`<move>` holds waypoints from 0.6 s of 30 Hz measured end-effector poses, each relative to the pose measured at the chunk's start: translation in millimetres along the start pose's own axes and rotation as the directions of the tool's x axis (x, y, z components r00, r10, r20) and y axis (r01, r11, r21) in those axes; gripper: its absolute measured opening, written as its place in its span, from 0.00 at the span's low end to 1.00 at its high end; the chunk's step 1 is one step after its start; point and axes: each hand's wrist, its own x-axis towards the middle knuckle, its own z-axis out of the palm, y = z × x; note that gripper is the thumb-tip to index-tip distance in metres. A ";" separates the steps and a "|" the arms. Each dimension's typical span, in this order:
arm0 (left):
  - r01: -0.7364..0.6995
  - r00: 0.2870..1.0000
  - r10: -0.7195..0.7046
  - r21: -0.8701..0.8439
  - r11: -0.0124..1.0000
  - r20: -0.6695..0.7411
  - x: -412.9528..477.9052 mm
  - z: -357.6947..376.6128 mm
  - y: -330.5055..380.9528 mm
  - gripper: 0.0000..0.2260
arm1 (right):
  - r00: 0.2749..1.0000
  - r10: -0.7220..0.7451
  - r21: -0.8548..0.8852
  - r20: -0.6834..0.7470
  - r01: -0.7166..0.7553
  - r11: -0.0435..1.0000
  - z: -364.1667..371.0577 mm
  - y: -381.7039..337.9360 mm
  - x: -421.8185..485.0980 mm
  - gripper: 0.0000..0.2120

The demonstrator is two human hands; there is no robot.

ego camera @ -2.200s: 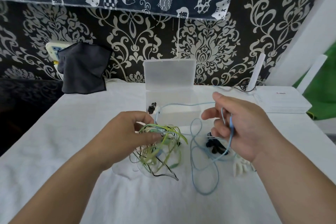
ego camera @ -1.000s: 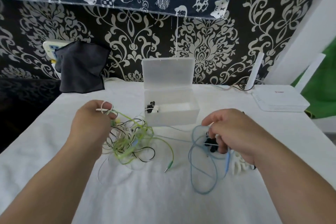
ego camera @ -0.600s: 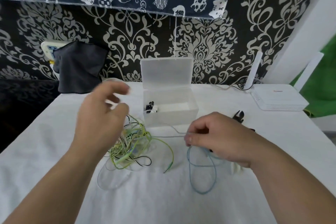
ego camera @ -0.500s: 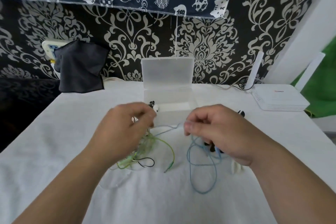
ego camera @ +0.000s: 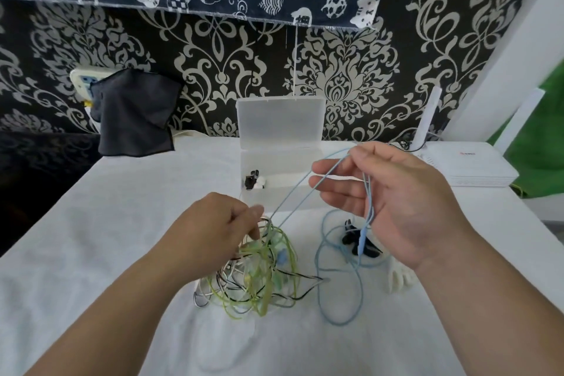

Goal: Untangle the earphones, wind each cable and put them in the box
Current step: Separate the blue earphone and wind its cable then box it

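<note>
The right hand (ego camera: pixel 393 207), its grip curled round the blue cable (ego camera: pixel 305 189), hangs before the box (ego camera: pixel 283 168) near the bench's (ego camera: pixel 122 223) far edge. The cable slants down-left into the tangle (ego camera: pixel 259 278) that the left hand (ego camera: pixel 219 229) pinches; pulling rightward likely frees it.

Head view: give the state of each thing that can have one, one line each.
box, open, lid upright.
blue cable, lifted by the right hand, rest looped on the table.
tangle, knotted, lying on the table.
left hand, pinches the tangle.
right hand, holds the blue cable.
</note>
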 end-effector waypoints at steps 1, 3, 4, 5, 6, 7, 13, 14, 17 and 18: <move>-0.017 0.999 0.014 -0.082 0.996 -0.036 -0.4 -1.5 0.6 0.21 | 1.000 0.004 0.014 0.007 -0.004 1.000 0.5 -1.3 -0.7 0.11; -0.111 0.989 0.093 -0.159 0.981 -0.114 -0.5 -3.1 -0.2 0.20 | 1.000 0.011 0.050 0.022 -0.013 0.999 2.2 -2.6 -1.7 0.11; -0.158 0.983 0.141 -0.156 0.975 -0.114 -0.9 -3.5 -0.8 0.19 | 0.999 0.014 0.077 0.032 -0.016 0.997 3.5 -2.6 -2.2 0.11; -0.185 0.981 0.175 -0.133 0.974 -0.085 -1.7 -3.4 -0.7 0.20 | 0.999 0.015 0.108 0.045 -0.020 0.994 5.0 -2.6 -2.5 0.11; -0.187 0.982 0.184 -0.096 0.978 -0.040 -3.0 -2.4 0.1 0.22 | 0.998 0.015 0.139 0.057 -0.023 0.990 6.1 -2.4 -3.0 0.11; -0.173 0.985 0.173 -0.062 0.983 -0.003 -3.9 0.3 0.3 0.24 | 0.997 0.014 0.169 0.071 -0.026 0.985 7.1 -2.1 -3.3 0.11; -0.153 0.981 0.154 0.011 0.988 -0.116 -8.9 25.6 14.0 0.14 | 0.979 0.012 0.352 0.203 -0.084 0.932 17.3 0.3 -8.3 0.09; -0.155 0.978 0.152 -0.006 0.988 -0.142 -9.2 26.0 15.6 0.13 | 0.977 0.006 0.373 0.214 -0.088 0.924 18.6 0.8 -8.8 0.09; -0.124 0.986 0.110 -0.110 0.986 -0.128 -10.1 19.6 18.1 0.09 | 0.989 -0.022 0.399 0.144 -0.038 0.916 17.1 0.2 -5.6 0.11; -0.106 0.990 0.088 -0.160 0.981 -0.111 -9.9 15.8 18.0 0.07 | 0.995 -0.030 0.412 0.094 -0.011 0.911 13.9 -0.2 -2.4 0.12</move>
